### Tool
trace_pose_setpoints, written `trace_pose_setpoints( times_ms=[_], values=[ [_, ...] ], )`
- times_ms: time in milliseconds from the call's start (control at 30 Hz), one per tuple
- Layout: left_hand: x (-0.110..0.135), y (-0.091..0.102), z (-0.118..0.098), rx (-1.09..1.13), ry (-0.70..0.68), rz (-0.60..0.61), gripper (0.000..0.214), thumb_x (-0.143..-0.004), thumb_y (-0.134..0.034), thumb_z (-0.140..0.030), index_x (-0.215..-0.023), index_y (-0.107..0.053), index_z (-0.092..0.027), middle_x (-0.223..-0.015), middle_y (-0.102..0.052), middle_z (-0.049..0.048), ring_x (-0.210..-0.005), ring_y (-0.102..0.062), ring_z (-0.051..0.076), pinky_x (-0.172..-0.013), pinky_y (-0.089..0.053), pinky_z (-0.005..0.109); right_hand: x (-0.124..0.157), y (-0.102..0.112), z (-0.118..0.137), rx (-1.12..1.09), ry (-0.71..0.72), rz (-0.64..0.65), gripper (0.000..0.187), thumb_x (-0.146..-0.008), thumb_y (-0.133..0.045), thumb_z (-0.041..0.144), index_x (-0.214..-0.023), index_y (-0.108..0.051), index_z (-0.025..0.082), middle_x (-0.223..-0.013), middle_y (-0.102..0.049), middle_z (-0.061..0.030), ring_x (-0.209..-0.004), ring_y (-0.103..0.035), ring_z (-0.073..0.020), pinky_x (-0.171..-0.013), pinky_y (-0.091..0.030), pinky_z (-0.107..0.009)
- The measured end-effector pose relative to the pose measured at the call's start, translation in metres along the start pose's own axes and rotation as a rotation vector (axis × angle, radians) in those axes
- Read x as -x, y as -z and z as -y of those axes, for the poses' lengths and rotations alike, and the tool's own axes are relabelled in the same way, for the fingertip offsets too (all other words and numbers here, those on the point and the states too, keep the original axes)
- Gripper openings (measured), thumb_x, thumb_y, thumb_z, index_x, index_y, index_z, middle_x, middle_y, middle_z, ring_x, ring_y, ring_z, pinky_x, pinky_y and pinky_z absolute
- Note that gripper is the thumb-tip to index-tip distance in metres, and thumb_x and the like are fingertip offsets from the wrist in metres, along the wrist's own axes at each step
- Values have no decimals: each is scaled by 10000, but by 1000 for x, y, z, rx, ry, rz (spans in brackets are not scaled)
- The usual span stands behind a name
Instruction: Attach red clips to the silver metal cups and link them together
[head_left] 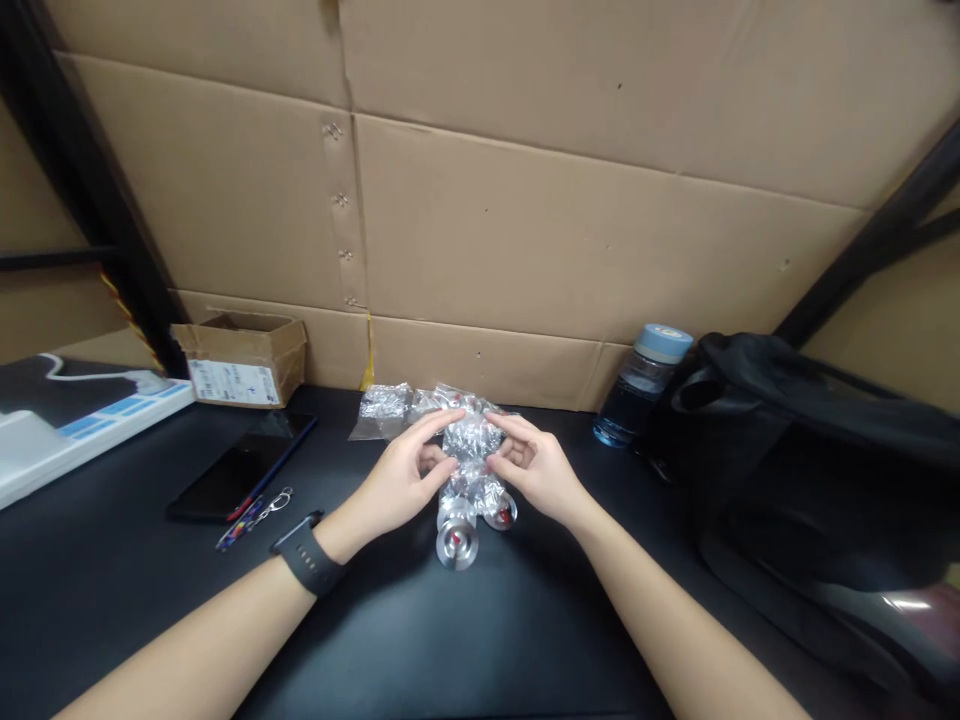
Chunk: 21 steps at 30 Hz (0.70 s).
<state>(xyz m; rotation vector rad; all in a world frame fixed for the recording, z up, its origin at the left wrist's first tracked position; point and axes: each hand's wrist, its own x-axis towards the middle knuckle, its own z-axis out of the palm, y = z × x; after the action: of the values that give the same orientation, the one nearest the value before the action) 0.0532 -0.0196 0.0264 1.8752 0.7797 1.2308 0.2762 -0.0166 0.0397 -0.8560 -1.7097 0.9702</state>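
A pile of crinkled clear plastic packets lies on the black table in front of me. Shiny round metal discs with red centres show at its near end; the closest disc rests at the front, with another metal disc to its right. My left hand, with a dark watch on the wrist, curves along the pile's left side, thumb and index finger apart, fingertips at the plastic. My right hand mirrors it on the right side, also with thumb and index finger apart. The other fingers curl inward and are partly hidden.
Flat plastic packaging lies behind my left hand. To the left are a dark phone, a keyring, an opened cardboard box and a power strip. A bottle and a black bag stand right. Cardboard walls the back.
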Motion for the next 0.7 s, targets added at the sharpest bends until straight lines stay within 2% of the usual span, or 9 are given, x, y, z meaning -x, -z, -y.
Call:
trace_pose_setpoints(
  times_ms=[67, 133, 200, 267, 333, 433, 567, 700],
  values=[
    [0, -1, 0, -5, -8, -25, 617, -923, -594, -214, -1508, -417, -299, -1602, -335, 162, -688, -612, 68, -729, -586, 300, 0, 0, -1, 14, 15, 6, 603, -806, -753, 208, -1392, -623, 273, -1408, -532, -115, -699, -608, -67, -687, -599, -262],
    [1, 1, -4, -92, -38, -86, 610, -925, -595, -224, -1497, -398, -307, -1596, -333, 151, -762, -632, 103, -778, -582, 333, 0, -1, -2, 25, 27, -10, 624, -804, -737, 185, -1407, -606, 281, -1481, -472, -129, -695, -611, -57, -670, -596, -250],
    [2, 5, -11, -246, -104, -130, 588, -890, -659, -258, -1436, -443, -290, -1558, -377, 134, -1013, -642, 204, -920, -551, 406, -1, -2, -3, 30, 19, -40, 649, -793, -736, 180, -1418, -589, 275, -1503, -443, -139, -699, -634, -57, -655, -594, -242],
    [3, 9, -19, -408, -183, -109, 663, -806, -765, -302, -1397, -466, -282, -1533, -396, 126, -1308, -498, 316, -1093, -437, 505, -1, -2, -4, 9, -19, -85, 668, -777, -749, 193, -1419, -575, 257, -1466, -466, -140, -704, -655, -64, -637, -589, -233],
    [5, 12, -26, -523, -254, -30, 778, -718, -842, -333, -1395, -461, -294, -1544, -375, 122, -1434, -350, 367, -1173, -318, 558, -2, -2, -4, -45, -76, -134, 696, -760, -766, 209, -1420, -550, 249, -1375, -525, -121, -694, -661, -70, -645, -594, -238],
    [7, 8, -28, -613, -327, 62, 746, -712, -842, -302, -1365, -482, -307, -1521, -409, 112, -1428, -365, 361, -1159, -311, 533, -2, -1, -2, -138, -131, -173, 703, -738, -786, 219, -1392, -529, 254, -1209, -591, -71, -675, -653, -81, -691, -608, -269],
    [7, -1, -19, -706, -396, 70, 462, -852, -699, -176, -1273, -552, -295, -1329, -600, 76, -1248, -548, 276, -1025, -380, 428, -2, -1, 2, -223, -162, -184, 633, -722, -810, 234, -1305, -563, 248, -1003, -614, -21, -686, -643, -113, -681, -604, -275],
    [5, -4, -14, -757, -439, 101, 303, -952, -574, -122, -1210, -619, -274, -1184, -708, 35, -1066, -636, 210, -898, -378, 365, -2, -4, 2, -281, -139, -156, 640, -711, -839, 241, -1284, -554, 264, -916, -597, 10, -691, -626, -118, -671, -587, -270]
  ],
)
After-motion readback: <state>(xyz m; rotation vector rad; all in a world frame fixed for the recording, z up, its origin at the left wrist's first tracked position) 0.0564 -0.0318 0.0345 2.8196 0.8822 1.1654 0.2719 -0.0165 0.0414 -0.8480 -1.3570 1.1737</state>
